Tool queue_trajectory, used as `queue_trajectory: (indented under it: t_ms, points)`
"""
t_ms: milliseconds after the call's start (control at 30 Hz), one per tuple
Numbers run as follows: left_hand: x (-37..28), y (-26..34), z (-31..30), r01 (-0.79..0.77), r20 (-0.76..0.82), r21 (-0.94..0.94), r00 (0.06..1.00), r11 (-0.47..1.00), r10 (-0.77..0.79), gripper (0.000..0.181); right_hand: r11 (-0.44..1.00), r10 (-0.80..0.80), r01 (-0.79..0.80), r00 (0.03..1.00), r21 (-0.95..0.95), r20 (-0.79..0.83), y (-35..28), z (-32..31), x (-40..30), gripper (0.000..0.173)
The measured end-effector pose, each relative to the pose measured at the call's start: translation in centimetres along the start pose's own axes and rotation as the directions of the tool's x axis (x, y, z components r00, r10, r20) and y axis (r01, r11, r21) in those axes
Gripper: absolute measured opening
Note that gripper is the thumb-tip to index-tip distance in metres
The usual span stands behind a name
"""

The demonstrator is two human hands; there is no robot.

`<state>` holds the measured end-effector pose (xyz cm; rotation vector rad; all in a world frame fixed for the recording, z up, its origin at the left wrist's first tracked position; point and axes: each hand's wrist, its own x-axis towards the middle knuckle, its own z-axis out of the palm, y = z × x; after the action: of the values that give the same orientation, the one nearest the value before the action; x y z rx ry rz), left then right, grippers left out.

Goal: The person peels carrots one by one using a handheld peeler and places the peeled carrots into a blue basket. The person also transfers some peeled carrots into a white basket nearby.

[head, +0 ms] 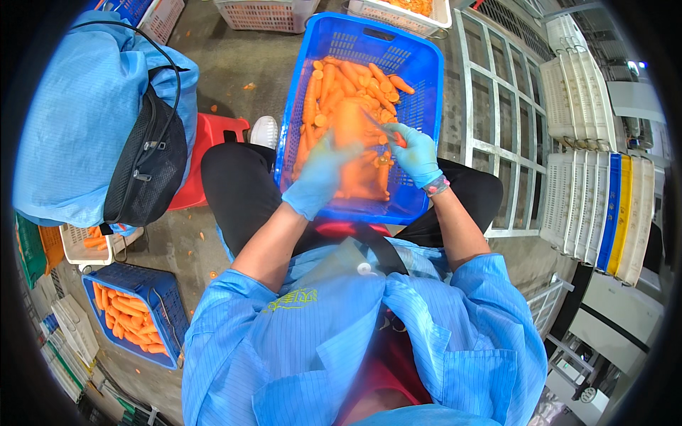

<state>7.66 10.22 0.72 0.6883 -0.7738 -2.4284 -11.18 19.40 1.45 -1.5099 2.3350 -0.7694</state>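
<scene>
A blue plastic crate point(430, 64) stands between my knees, part filled with peeled carrots point(346, 80), some with cut ends showing. Over its left half is my left hand point(322, 173), in a blue-green glove and blurred by motion. An orange blur, seemingly a carrot point(349, 122), lies at its fingertips; whether the fingers grip it I cannot tell. My right hand point(413, 149), gloved the same way, is closed around the red handle of a knife point(379, 123). The blade points up and left, close to the orange blur.
At left, a person in blue clothing point(90, 96) with a black mesh bag point(152, 160) is beside a red stool point(205, 165). Another blue crate of carrots point(176, 303) stands lower left. White crates point(266, 16) are at the top. A metal rack point(498, 117) and stacked crates point(578, 101) stand right.
</scene>
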Motion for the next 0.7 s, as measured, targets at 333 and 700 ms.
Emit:
queue_trajectory:
  t_ms: [333,700]
  points:
    - [-0.5,1.1,1.4,-0.054,0.045,0.21,0.998,0.976,0.046,0.048,0.91,-0.231,0.252,0.968,-0.328,0.101,-1.4,-0.4,2.0,0.035]
    - [-0.6,-0.9,-1.1,0.225,-0.066,0.175,0.974,0.958,-0.217,0.048,0.965,-0.045,0.099,0.975,-0.243,0.217,3.6,4.5,2.3,0.031]
